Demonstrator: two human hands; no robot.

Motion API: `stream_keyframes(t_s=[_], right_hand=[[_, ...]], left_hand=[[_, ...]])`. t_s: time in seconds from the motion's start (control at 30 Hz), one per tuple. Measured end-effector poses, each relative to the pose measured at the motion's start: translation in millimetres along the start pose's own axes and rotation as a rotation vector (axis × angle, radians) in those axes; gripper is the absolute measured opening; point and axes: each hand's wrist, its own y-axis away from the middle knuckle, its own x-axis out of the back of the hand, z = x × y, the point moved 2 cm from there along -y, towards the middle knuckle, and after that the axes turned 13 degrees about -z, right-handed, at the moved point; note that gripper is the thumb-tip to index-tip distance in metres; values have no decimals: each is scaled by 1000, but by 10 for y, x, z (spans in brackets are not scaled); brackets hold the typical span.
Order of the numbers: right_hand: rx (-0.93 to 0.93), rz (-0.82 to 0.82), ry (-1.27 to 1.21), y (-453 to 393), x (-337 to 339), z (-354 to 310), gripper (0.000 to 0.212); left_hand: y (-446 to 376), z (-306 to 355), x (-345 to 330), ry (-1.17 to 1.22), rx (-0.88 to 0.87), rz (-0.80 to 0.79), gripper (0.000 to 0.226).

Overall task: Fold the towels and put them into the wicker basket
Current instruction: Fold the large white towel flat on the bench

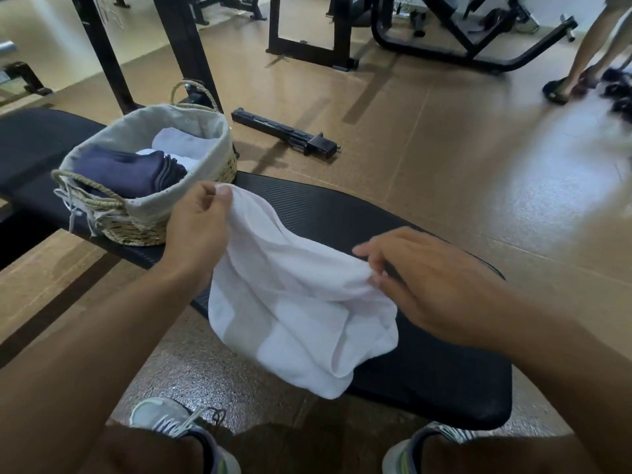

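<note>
A white towel hangs loosely over the black padded bench, its lower part draping past the bench's near edge. My left hand pinches the towel's upper corner beside the basket. My right hand pinches the towel's other top edge with its fingertips. The wicker basket, lined with pale cloth, stands on the bench to the left. Inside it lie a folded dark blue towel and folded white towels.
A black metal bar lies on the brown floor behind the bench. Black gym machine frames stand further back. Another person's legs are at the far right. My two shoes are below the bench.
</note>
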Motion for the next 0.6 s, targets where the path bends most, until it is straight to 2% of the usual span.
stream_keyframes(t_s=[0.07,0.13,0.2,0.33,0.4,0.5,0.6], right_hand=[[57,197,-107,25,83,-30,10],[134,290,-191,70,139,-66,21],[190,291,-213,127,165,-140,22],[295,270,-49,212,173,-305,9],[338,251,-8,212,172,-285,10],[202,272,-35,169,190,-121,11],[-87,364,-178,169,224,111,5]], left_hand=[[7,0,-23,-57,-22,-45,21],[-10,-33,-29,-66,-20,-70,20],[-41,-77,-4,-87,2,-68,21],[-115,-118,33,-89,55,-29,22],[-136,-126,31,-98,75,-28,23],[-170,-121,54,-67,78,-13,20],[-176,-100,52,-43,71,-4,19]])
